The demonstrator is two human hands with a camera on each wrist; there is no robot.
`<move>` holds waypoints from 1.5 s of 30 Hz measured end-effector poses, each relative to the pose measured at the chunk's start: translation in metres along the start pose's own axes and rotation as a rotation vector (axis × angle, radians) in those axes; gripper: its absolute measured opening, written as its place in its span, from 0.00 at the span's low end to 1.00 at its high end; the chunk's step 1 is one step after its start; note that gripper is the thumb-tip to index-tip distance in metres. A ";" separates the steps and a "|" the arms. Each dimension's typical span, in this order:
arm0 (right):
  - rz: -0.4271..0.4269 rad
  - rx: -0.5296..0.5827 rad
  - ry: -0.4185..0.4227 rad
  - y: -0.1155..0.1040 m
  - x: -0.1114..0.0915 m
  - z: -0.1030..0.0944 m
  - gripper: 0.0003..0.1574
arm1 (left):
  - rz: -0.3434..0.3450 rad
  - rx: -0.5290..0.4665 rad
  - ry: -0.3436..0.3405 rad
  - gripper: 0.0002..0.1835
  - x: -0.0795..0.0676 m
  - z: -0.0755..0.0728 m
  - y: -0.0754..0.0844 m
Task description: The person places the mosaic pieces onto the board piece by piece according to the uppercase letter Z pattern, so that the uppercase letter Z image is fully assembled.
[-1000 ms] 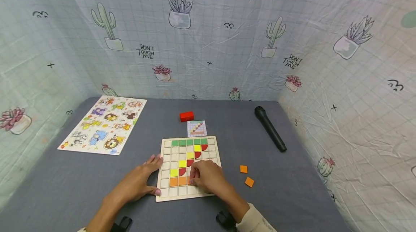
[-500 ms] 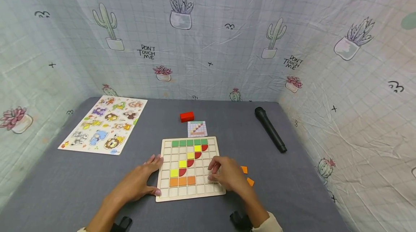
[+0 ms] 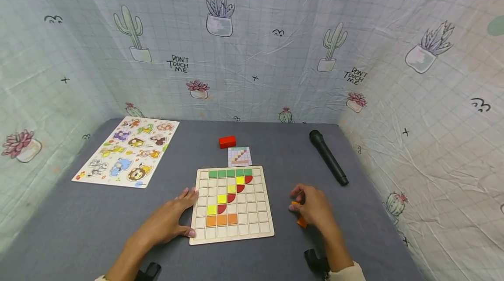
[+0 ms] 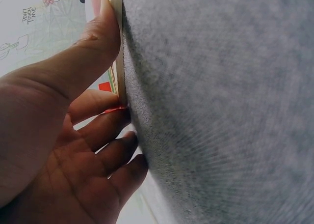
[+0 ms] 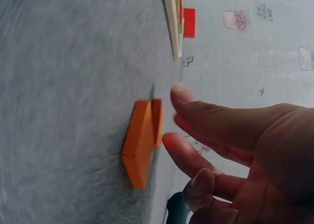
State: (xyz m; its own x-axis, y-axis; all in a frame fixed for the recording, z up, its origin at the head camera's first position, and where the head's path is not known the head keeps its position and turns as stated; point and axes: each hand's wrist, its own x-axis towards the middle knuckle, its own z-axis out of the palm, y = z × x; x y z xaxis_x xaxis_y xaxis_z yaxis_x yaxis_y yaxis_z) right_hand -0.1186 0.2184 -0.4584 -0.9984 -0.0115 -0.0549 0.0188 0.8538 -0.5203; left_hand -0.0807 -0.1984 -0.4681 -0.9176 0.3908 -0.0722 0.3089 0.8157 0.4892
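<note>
A wooden grid board (image 3: 256,206) lies on the table, bearing green, yellow, red and orange pieces in its cells. My left hand (image 3: 168,219) rests along its left edge, fingers spread and the thumb on the near corner; the left wrist view shows the thumb (image 4: 95,40) against the board's side. Right of the board, my right hand (image 3: 315,206) hovers over two loose orange square tiles (image 5: 138,145), partly hiding both in the head view. In the right wrist view, the thumb and index finger stand apart near the tiles, with nothing between them.
Behind the board lie a small pattern card (image 3: 239,157) and a red block (image 3: 227,142). An animal picture board (image 3: 126,152) is at the left, and a black microphone (image 3: 328,157) at the right. A printed cloth (image 3: 252,53) hangs round the table's back and sides.
My right hand has left the row of orange tiles on the board and moved right to the loose tiles. The third orange tile now shows in its cell. My left hand stays put.
</note>
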 end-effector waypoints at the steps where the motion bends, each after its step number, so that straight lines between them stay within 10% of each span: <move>1: 0.014 -0.020 -0.009 0.001 0.000 -0.001 0.17 | -0.003 0.001 0.002 0.59 0.000 0.000 -0.001; 19: 0.088 -0.101 -0.037 0.005 -0.001 -0.002 0.15 | 0.000 -0.002 0.018 0.59 0.001 0.001 -0.003; 45: -0.268 0.079 -0.114 -0.076 -0.008 0.041 0.16 | -0.018 0.005 0.005 0.59 0.002 0.002 -0.004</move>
State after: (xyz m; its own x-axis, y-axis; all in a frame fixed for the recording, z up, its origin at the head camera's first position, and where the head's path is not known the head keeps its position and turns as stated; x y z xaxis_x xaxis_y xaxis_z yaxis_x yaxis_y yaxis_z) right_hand -0.1102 0.1328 -0.4535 -0.9561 -0.2932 -0.0001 -0.2359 0.7696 -0.5933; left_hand -0.0832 -0.2001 -0.4719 -0.9243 0.3739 -0.0770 0.2935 0.8250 0.4830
